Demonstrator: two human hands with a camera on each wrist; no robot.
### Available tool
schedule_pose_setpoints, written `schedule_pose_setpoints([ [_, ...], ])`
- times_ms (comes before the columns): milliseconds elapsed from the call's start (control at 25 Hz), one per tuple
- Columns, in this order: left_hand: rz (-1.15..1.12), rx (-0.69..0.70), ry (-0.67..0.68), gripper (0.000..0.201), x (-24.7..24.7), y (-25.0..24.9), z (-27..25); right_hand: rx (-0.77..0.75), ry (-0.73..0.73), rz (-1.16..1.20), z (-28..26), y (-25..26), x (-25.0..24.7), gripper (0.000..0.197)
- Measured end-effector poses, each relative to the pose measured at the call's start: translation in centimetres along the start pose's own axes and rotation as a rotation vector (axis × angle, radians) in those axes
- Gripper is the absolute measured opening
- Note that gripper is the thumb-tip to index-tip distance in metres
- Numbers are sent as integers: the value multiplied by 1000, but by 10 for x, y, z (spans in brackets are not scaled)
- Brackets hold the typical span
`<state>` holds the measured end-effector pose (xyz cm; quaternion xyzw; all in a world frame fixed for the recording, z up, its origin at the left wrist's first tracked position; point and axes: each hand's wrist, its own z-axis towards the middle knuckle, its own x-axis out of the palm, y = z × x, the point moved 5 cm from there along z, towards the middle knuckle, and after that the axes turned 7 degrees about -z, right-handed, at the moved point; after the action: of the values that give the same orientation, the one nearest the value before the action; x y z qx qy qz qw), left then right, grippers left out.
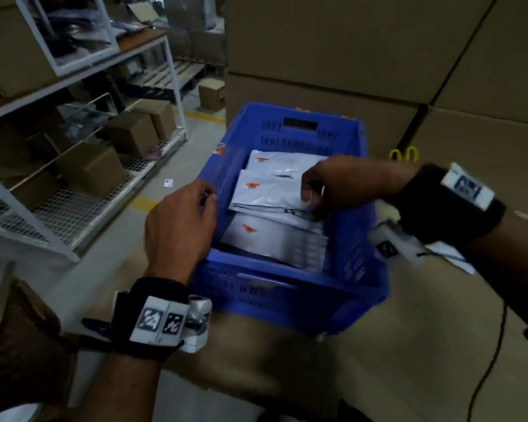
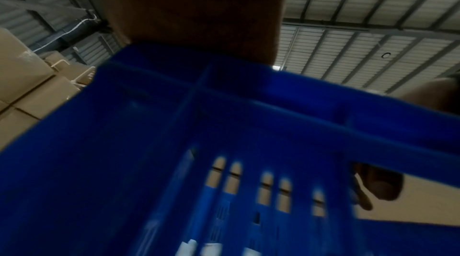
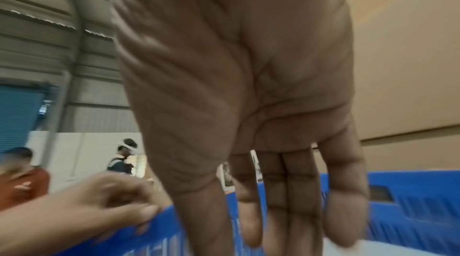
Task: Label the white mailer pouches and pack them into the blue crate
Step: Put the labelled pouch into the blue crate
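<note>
Three white pouches [image 1: 272, 196] with unreadable orange labels in blue crate [image 1: 287, 287]; right hand [image 1: 342, 184] fingers straight, pressing top pouch; left hand [image 1: 177, 226] on crate rim, grip unclear

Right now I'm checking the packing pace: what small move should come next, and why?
Probably let the right hand ease off the top pouch and draw up out of the blue crate. Its straight fingers already press that pouch flat on the stack, while the left hand waits at the rim.

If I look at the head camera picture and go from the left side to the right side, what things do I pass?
White wire shelf with brown boxes → left hand at the blue crate's left wall → white mailer pouches inside the crate → right hand resting on the pouches → yellow-handled scissors.
</note>
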<state>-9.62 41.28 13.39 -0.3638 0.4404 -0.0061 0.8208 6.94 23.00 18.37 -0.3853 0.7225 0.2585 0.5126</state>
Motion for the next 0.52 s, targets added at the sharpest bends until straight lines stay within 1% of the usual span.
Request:
schedule_pose_setpoints([
  [80,-43,27,16,14,7,-18,-13,-30,-117,-24,-40,-11,28,26],
  [200,-208,39,125,12,33,-59,-44,13,-376,-42,-96,-27,77,31],
  [280,-292,139,188,15,58,-100,-67,87,-532,48,-139,-37,102,37],
  [360,-323,326,202,18,80,-146,-91,191,-575,138,-174,-57,128,44],
  [440,-286,543,173,18,103,-194,-115,343,-509,241,-200,-101,162,49],
  [520,-296,677,218,17,133,-235,-140,518,-439,333,-224,-162,198,45],
])
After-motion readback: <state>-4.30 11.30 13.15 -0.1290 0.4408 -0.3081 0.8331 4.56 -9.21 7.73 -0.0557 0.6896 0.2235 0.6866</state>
